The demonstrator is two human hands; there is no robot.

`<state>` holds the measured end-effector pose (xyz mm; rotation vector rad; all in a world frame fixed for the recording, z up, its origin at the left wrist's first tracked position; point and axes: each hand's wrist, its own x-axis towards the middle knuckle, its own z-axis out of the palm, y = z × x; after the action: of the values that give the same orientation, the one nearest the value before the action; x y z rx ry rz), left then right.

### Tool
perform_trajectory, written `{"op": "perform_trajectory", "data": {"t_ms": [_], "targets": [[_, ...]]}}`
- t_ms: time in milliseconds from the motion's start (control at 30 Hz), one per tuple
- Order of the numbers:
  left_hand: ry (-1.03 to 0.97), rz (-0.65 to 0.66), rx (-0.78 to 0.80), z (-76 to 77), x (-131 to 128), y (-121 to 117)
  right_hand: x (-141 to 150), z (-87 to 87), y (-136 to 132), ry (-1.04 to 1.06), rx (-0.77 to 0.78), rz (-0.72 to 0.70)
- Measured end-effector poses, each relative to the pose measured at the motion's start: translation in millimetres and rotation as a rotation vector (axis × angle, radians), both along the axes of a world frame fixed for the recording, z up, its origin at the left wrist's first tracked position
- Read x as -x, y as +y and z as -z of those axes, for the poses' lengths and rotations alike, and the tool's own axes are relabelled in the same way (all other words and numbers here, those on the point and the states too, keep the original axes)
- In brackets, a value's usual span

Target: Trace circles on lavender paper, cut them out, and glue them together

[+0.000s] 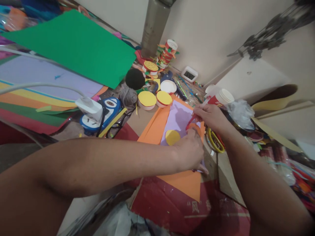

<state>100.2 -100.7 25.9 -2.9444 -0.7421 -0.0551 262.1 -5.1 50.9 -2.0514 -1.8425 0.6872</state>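
My right hand (pixel 210 116) pinches a slim red and whitish stick-like tool (pixel 191 120), its red end pointing down and left. Under that end, the fingers of my left hand (pixel 191 149) are bent over a small orange paper piece (pixel 195 126); its thumb stretches out toward the near side. Both hands are over a purple paper sheet (pixel 180 119), which lies on orange paper (pixel 154 126). Left of my left hand, a yellow paper disc (pixel 172 137) rests on the purple sheet. The exact kind of tool is too blurred to tell.
Two round boxes with yellow tops (pixel 147 99) stand behind the sheet. Grey yarn (pixel 128 96), a blue power strip (pixel 108 109) and green paper (pixel 81 46) are left. Rolls of tape (pixel 215 141) and a red-white cup (pixel 222 97) are right. Red cardboard (pixel 169 206) lies beneath.
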Motion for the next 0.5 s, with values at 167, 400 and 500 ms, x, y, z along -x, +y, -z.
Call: {"op": "perform_trajectory", "data": {"t_ms": [167, 400, 500], "targets": [[-0.018, -0.007, 0.024, 2.0, -1, 1, -12, 6.3, 0, 0.143, -0.042, 0.043], [-0.058, -0.021, 0.016, 3.8, -3, 5, -28, 15.1, -17, 0.376, -0.386, 0.165], [-0.071, 0.026, 0.039, 0.2, 0, 12, -32, 13.5, -40, 0.466, -0.582, 0.218]]}}
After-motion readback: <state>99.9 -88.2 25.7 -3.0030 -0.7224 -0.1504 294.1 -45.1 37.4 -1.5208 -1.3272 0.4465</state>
